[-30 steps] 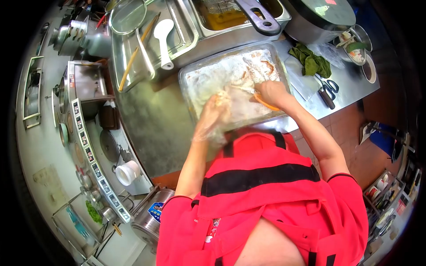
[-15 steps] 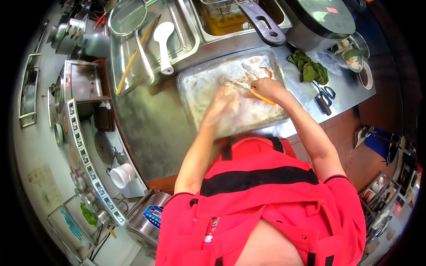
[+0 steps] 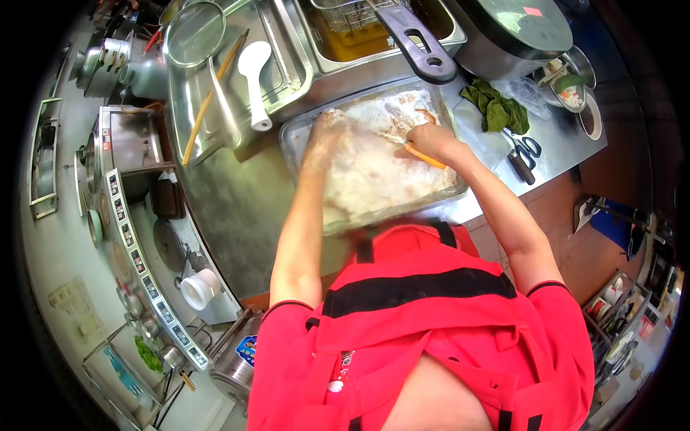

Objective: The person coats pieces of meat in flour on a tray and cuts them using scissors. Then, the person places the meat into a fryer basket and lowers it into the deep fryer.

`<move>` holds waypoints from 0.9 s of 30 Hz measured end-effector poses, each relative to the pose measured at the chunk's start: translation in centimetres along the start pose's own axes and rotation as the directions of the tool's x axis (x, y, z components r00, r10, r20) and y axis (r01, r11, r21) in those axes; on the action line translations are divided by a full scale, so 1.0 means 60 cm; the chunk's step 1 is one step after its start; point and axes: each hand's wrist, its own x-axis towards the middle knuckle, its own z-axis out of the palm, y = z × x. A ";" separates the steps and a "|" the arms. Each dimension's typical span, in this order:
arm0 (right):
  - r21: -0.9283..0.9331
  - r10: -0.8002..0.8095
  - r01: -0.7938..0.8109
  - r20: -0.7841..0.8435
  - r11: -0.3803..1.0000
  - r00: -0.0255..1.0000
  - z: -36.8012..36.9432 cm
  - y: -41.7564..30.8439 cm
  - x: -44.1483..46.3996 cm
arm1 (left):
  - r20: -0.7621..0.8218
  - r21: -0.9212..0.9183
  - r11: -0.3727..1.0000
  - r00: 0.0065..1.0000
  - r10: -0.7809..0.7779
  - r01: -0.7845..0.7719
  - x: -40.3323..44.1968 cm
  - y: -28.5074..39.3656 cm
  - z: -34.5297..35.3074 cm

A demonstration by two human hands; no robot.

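Observation:
A metal tray [image 3: 286, 136] holds white flour-like powder [image 3: 374, 179] with some coated brownish pieces [image 3: 420, 111] near its far right. My left hand [image 3: 325, 140] is over the left part of the tray, dusted with powder and smeared by motion; its fingers cannot be made out. Over the right part, my right hand [image 3: 430, 141] is closed around an orange-handled tool [image 3: 425, 157]. Powder and blur hide the tool's working end, so its kind is unclear.
Behind the tray stand a fryer [image 3: 388, 65] with a black-handled basket and a metal pan [image 3: 305, 75] with a strainer [image 3: 195, 36], chopsticks [image 3: 208, 100] and a white paddle [image 3: 254, 79]. To the right lie a green cloth [image 3: 496, 106] and scissors [image 3: 530, 147].
My left hand has moved left across the tray, away from my right hand. The right hand stays in nearly the same spot with the orange-handled tool. The view has shifted slightly.

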 end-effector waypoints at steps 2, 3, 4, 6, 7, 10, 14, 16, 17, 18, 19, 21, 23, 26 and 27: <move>0.042 -0.055 0.058 -0.069 0.997 0.996 0.018 0.030 0.023 | 0.000 0.003 1.000 1.000 0.000 0.000 0.007 -0.013 0.000; 0.066 -0.059 0.064 -0.069 0.996 0.996 0.015 0.033 0.025 | -0.001 0.003 1.000 1.000 -0.001 0.001 0.004 -0.010 0.000; 0.091 -0.061 0.067 -0.068 0.994 0.996 0.014 0.035 0.025 | 0.003 -0.006 1.000 1.000 0.004 -0.004 0.000 -0.008 0.000; 0.120 -0.049 0.051 -0.021 0.991 0.999 0.006 0.037 0.029 | 0.014 -0.023 1.000 1.000 0.021 -0.021 -0.008 0.000 0.001; 0.136 -0.043 0.042 -0.001 0.990 0.999 0.001 0.039 0.030 | 0.022 -0.091 0.995 0.998 0.052 -0.050 -0.011 0.003 0.003; 0.254 -0.030 0.021 0.034 0.967 0.999 -0.002 0.049 0.016 | 0.077 -0.256 0.963 0.992 0.102 -0.079 -0.051 0.033 0.002; 0.515 -0.036 0.064 -0.063 0.855 0.997 -0.004 0.075 -0.070 | 0.188 -0.295 0.954 0.982 0.000 0.056 -0.123 0.060 0.015; 0.587 0.004 0.026 -0.050 0.809 0.999 0.012 0.085 -0.103 | 0.173 -0.123 0.992 0.984 0.032 -0.010 -0.126 0.033 0.035; 0.633 0.036 0.004 -0.051 0.774 0.998 0.015 0.079 -0.127 | 0.158 0.030 0.992 0.980 0.117 -0.123 -0.117 0.010 0.049; 0.679 0.070 -0.017 -0.051 0.734 0.996 0.022 0.076 -0.148 | 0.159 0.184 0.955 0.966 0.203 -0.231 -0.104 -0.019 0.065; 0.734 0.058 0.002 -0.056 0.679 0.997 0.041 0.080 -0.158 | 0.172 0.331 0.885 0.943 0.286 -0.328 -0.092 -0.049 0.081; 0.782 0.043 0.051 -0.099 0.621 0.994 0.071 0.078 -0.177 | 0.234 0.585 0.654 0.872 0.430 -0.479 -0.077 -0.096 0.112; 0.832 0.058 0.057 -0.106 0.551 0.993 0.084 0.062 -0.200 | 0.249 0.625 0.484 0.745 0.619 -0.612 -0.088 -0.087 0.140; 0.899 0.052 0.073 -0.105 0.432 0.993 0.120 0.059 -0.212 | 0.242 0.698 0.637 0.945 0.219 -0.327 -0.128 0.026 0.149; 0.900 0.046 0.073 -0.103 0.430 0.994 0.124 0.059 -0.213 | 0.245 0.707 0.635 0.950 0.193 -0.311 -0.130 0.041 0.149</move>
